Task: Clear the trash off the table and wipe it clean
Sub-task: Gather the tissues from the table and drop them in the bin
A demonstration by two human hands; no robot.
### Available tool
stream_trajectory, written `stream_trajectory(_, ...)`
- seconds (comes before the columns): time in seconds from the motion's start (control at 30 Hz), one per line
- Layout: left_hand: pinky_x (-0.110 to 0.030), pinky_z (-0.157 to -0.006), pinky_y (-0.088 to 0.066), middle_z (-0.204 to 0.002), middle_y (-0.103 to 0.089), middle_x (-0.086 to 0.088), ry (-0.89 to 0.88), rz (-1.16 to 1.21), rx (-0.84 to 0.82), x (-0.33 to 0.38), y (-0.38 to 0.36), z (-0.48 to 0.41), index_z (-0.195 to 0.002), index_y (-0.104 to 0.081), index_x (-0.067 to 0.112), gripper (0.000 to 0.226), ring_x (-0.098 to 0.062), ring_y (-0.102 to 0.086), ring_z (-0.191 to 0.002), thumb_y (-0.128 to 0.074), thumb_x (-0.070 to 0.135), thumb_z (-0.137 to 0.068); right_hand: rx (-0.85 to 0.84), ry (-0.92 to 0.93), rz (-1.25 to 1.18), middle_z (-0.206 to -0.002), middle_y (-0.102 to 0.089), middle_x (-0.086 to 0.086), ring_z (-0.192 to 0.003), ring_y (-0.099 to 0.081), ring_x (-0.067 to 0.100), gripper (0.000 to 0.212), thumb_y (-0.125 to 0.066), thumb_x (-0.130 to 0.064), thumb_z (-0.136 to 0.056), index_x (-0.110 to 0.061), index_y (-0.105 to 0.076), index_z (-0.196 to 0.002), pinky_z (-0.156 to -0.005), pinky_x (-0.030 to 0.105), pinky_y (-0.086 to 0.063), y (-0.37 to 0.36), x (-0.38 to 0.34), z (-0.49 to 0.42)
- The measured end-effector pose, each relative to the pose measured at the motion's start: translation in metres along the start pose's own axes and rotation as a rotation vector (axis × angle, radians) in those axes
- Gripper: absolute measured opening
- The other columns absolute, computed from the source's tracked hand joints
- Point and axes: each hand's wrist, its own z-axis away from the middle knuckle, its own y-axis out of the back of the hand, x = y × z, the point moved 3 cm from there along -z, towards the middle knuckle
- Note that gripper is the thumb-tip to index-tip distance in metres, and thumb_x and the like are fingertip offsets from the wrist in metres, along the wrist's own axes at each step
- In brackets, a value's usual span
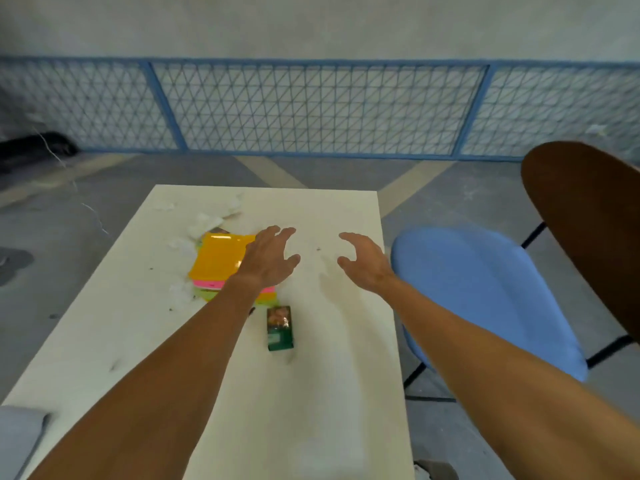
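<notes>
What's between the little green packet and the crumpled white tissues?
A stack of bright coloured pads, orange on top, lies between the green packet and the white tissues, in the head view.

one head-worn view looks forward and down, close over the table [325, 393], toward the fence [311, 109].

The pale rectangular surface [329, 209] carries a stack of coloured pads [221, 258] left of its middle, orange on top with pink and green beneath. Crumpled white tissues [207, 221] lie scattered along the stack's far and left sides, some touching it, and another lies near the far left corner. A green pack [280, 329] lies flat just beside the stack's near corner. Small dark specks [151, 268] dot the left half and the middle.
</notes>
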Motion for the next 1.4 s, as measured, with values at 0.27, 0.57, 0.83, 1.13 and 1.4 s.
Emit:
stream_trajectory(0.27,-0.044,-0.113,-0.033,-0.149,-0.039,-0.009,0.089,0.146,-0.009,-0.135,0.043,-0.098,-0.142,-0.046,0.021,0.046,-0.029,-0.038,-0.136,-0.056,0.030,-0.098,-0.003,-0.036,-0.006,-0.153,-0.039,0.001,-0.140,-0.034,0.024,0.046,-0.055,-0.027,-0.098,-0.025,-0.042,-0.143,-0.117,0.047,-0.024,-0.063,-0.068,-0.123)
stream_trajectory(0.57,-0.036,-0.104,-0.038,-0.141,-0.047,-0.012,0.153,0.224,-0.051,-0.223,0.029,-0.179,-0.139,-0.051,0.017,0.043,-0.029,-0.047,-0.127,-0.058,0.021,-0.096,-0.103,-0.086,-0.078,-0.143,-0.050,0.003,-0.126,-0.051,0.027,0.039,-0.062,-0.022,-0.095,-0.019,-0.053,-0.132,-0.108,0.044,-0.043,-0.128,-0.081,-0.222)
stream_trajectory(0.83,-0.040,-0.108,-0.040,-0.138,-0.044,-0.011,0.158,0.240,-0.068,-0.266,0.005,-0.251,-0.140,-0.049,0.022,0.045,-0.029,-0.046,-0.127,-0.059,0.017,-0.096,-0.312,-0.071,0.029,-0.143,-0.048,0.006,-0.130,-0.046,0.026,0.045,-0.071,-0.024,-0.088,-0.017,-0.056,-0.130,-0.110,0.039,-0.039,-0.178,-0.075,-0.280)
stream_trajectory(1.13,-0.038,-0.112,-0.035,-0.147,-0.035,-0.010,0.110,0.225,-0.058,-0.269,-0.019,-0.311,-0.145,-0.044,0.023,0.052,-0.030,-0.041,-0.134,-0.062,0.017,-0.096,-0.340,-0.012,0.148,-0.114,-0.059,0.009,-0.107,-0.051,0.023,0.025,-0.073,-0.018,-0.085,-0.010,-0.066,-0.107,-0.083,0.025,-0.035,-0.201,-0.057,-0.302)
stream_trajectory(1.4,-0.033,-0.089,-0.049,-0.111,-0.068,-0.016,0.203,0.253,0.097,-0.280,-0.021,-0.320,-0.100,-0.074,0.005,0.020,-0.031,-0.060,-0.109,-0.057,-0.001,-0.093,-0.241,-0.023,0.022,-0.094,-0.066,0.005,-0.087,-0.059,0.021,0.006,-0.071,-0.014,-0.085,-0.009,-0.069,-0.088,-0.072,0.028,-0.047,-0.177,-0.050,-0.293)
